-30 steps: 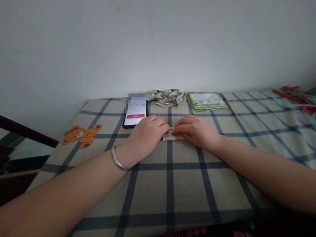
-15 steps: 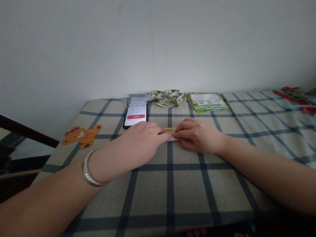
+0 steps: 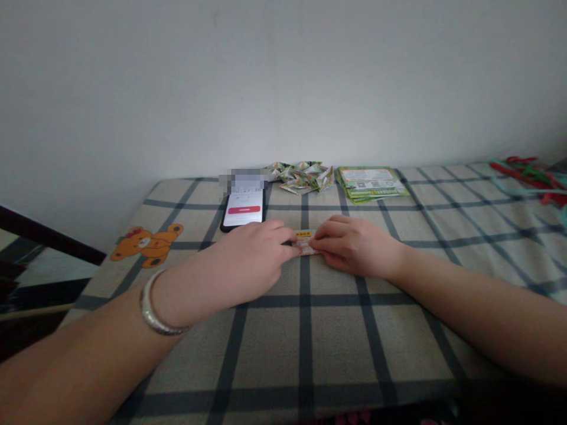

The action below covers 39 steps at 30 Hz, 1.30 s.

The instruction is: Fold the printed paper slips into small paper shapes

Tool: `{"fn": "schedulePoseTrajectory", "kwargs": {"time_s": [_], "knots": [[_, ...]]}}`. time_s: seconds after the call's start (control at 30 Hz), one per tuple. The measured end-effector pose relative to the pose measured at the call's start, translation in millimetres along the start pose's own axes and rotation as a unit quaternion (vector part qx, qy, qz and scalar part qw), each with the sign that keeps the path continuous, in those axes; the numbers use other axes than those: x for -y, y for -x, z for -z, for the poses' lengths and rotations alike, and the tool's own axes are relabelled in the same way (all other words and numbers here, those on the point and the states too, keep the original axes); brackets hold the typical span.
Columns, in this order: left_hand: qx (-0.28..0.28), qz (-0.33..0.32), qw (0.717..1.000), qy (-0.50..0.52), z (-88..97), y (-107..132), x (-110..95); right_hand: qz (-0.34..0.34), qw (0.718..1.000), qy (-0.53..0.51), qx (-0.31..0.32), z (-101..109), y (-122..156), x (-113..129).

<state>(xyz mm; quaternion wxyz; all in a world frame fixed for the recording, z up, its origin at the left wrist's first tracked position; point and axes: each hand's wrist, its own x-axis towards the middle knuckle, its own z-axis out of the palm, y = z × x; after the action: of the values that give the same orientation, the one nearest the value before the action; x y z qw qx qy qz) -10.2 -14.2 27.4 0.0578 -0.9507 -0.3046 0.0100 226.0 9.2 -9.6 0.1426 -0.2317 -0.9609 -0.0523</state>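
Note:
A small folded piece of printed paper (image 3: 303, 241), with a yellow strip along its top, lies on the checked tablecloth between my hands. My left hand (image 3: 257, 254), silver bangle on the wrist, is closed with its fingertips at the paper's left end. At the right end the bent fingers of my right hand (image 3: 352, 245) press together on the paper. Both hands cover its ends, so the full shape is hidden. Behind it sit several folded paper pieces (image 3: 303, 177) in a pile and a stack of green printed sheets (image 3: 372, 183).
A phone (image 3: 243, 206) showing a running timer lies just beyond my left hand. An orange bear picture (image 3: 148, 245) is at the table's left side. Red and green items (image 3: 529, 177) lie at the far right. A white wall (image 3: 283, 82) rises behind the table (image 3: 274, 348).
My left hand has shifted slightly left and down, showing a bit more of the paper. My right hand stays nearly in place. The phone's timer digits have advanced.

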Motion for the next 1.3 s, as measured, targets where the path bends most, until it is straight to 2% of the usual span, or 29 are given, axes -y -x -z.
{"fn": "schedulePoseTrajectory", "kwargs": {"time_s": [0.13, 0.43, 0.7, 1.07, 1.3], "knots": [[0.024, 0.002, 0.999, 0.028, 3.4, -1.3, -0.4, 0.013, 1.000, 0.004, -0.006, -2.0, 2.1, -2.2], [0.032, -0.013, 0.999, 0.041, 3.8, -0.8, 2.0, 0.010, 1.000, 0.009, 0.000, -2.9, 6.1, -1.1], [-0.006, -0.011, 1.000, 0.019, 3.3, 0.7, 1.6, 0.009, 1.000, 0.020, -0.001, -2.5, 3.9, -1.5], [0.027, 0.000, 0.999, 0.019, 3.2, -0.7, 1.5, 0.068, 0.997, 0.033, 0.007, -1.4, 4.5, 2.4], [0.045, 0.011, 0.999, -0.008, 3.1, -2.5, -1.0, 0.031, 0.999, 0.024, 0.020, -1.4, -4.4, 12.4]]}}
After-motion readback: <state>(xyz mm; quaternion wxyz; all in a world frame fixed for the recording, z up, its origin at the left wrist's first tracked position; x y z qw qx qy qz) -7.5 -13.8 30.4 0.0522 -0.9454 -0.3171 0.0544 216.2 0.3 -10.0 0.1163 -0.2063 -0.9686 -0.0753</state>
